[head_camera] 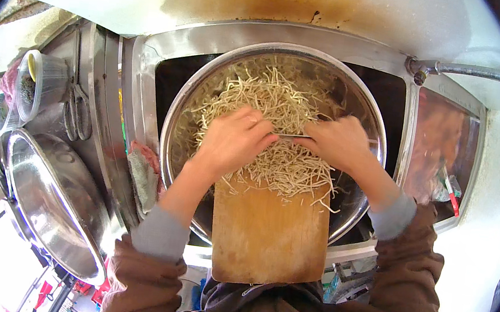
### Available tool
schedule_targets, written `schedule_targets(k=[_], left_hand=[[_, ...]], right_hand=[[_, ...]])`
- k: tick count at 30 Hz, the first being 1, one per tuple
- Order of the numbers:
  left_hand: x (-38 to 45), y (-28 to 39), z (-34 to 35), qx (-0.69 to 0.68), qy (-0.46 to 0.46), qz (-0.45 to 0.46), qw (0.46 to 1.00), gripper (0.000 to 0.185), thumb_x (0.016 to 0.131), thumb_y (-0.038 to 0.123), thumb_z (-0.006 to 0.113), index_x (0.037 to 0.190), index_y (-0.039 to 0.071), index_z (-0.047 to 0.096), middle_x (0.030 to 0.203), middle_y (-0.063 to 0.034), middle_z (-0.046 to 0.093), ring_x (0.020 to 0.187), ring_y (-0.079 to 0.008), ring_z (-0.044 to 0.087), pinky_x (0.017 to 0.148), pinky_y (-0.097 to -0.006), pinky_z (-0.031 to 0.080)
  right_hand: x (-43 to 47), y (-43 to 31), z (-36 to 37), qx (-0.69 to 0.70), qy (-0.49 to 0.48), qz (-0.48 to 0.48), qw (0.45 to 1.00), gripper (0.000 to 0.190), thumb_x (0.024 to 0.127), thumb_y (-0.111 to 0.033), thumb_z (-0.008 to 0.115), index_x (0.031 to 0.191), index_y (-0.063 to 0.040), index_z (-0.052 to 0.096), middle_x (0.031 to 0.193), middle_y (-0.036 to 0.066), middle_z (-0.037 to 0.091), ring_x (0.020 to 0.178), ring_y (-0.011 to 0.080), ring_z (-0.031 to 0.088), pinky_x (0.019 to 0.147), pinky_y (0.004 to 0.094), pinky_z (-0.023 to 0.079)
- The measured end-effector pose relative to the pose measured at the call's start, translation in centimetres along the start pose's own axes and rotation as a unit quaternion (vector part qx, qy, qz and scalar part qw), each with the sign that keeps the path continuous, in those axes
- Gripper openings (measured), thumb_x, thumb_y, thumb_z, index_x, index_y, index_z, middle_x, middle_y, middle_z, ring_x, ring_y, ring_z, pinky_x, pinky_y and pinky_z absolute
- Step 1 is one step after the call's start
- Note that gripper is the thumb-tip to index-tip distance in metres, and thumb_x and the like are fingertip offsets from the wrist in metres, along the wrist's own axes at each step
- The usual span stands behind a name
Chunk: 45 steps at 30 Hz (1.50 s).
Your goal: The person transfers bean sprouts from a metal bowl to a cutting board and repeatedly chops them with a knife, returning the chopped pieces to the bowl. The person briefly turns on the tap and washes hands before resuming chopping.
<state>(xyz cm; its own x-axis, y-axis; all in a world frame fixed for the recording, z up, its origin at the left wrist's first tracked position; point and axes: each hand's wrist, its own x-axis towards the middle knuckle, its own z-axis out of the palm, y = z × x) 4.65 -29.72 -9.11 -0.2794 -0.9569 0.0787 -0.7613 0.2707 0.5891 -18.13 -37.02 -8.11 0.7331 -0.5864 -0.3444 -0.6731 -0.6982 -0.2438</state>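
Note:
Both my hands grip a thin metal blade point(287, 136), seen edge-on, so its full shape is hidden. My left hand point(238, 140) is closed around its left end, and my right hand point(340, 141) around the right. Beneath and around them lies a heap of thin pale food strands point(271, 93), like cut roots or noodles. Some of the strands spread over the far end of a wooden cutting board point(270, 238). That board reaches from my body into a large round stainless steel basin point(179, 119), which holds most of the heap.
The basin stands over a metal-rimmed sink point(141, 72). A faucet point(485, 72) arches at the right, beyond it a red-handled tool point(451, 194). On the left are scissors point(78, 111), clear plastic tubs point(43, 88), a second steel basin point(53, 197) and a cloth point(142, 178).

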Motion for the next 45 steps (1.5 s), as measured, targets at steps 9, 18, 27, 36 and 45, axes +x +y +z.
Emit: schedule_targets(k=[9,18,27,36,45], left_hand=[[-7.3,-2.5,7.1,-0.322,0.228,-0.557,0.731,0.069,0.093,0.044,0.055,0.137,-0.006,0.038,0.136,-0.0239,0.041,0.125,-0.0363,0.04,0.107,-0.0431,0.029],[-1.4,-3.3,6.4,-0.284,0.288,-0.551,0.73,0.071,0.093,0.059,0.043,0.126,-0.003,0.053,0.122,-0.0228,0.056,0.116,-0.038,0.049,0.101,-0.042,0.034],[-3.3,6.4,8.5,-0.488,0.38,-0.217,0.755,0.048,0.09,0.017,0.059,0.129,-0.001,0.037,0.116,-0.0145,0.047,0.111,-0.0235,0.046,0.097,-0.0391,0.038],[-13.8,12.2,3.4,-0.249,-0.064,-0.297,0.92,0.061,0.086,0.033,0.063,0.135,0.003,0.042,0.143,-0.0266,0.036,0.128,-0.0396,0.042,0.104,-0.0498,0.036],[-9.1,10.8,-8.6,-0.039,-0.116,-0.136,0.983,0.024,0.081,0.03,0.07,0.078,0.007,0.068,0.071,-0.0058,0.064,0.066,-0.029,0.063,0.063,-0.0373,0.051]], right_hand=[[-3.4,2.8,-2.1,0.011,-0.031,0.228,0.973,0.042,0.094,-0.041,0.052,0.082,-0.004,0.067,0.071,0.019,0.066,0.072,0.0379,0.066,0.069,0.0482,0.053],[2.2,3.0,-0.5,0.074,-0.063,0.037,0.995,0.039,0.092,-0.039,0.055,0.085,-0.003,0.068,0.077,0.022,0.067,0.076,0.04,0.066,0.07,0.0478,0.052],[-9.4,-1.0,0.9,0.142,0.141,0.136,0.97,0.026,0.089,-0.033,0.063,0.082,-0.008,0.062,0.063,0.015,0.061,0.057,0.0349,0.061,0.051,0.0432,0.046],[-12.5,-1.1,-0.7,0.065,0.156,0.033,0.985,0.03,0.082,-0.034,0.07,0.07,-0.009,0.057,0.056,0.006,0.054,0.047,0.0266,0.056,0.044,0.0371,0.041],[-6.7,-3.3,-4.9,-0.007,0.078,-0.115,0.99,0.033,0.084,-0.044,0.064,0.072,-0.014,0.06,0.052,0.003,0.056,0.045,0.0248,0.058,0.044,0.0364,0.044]])
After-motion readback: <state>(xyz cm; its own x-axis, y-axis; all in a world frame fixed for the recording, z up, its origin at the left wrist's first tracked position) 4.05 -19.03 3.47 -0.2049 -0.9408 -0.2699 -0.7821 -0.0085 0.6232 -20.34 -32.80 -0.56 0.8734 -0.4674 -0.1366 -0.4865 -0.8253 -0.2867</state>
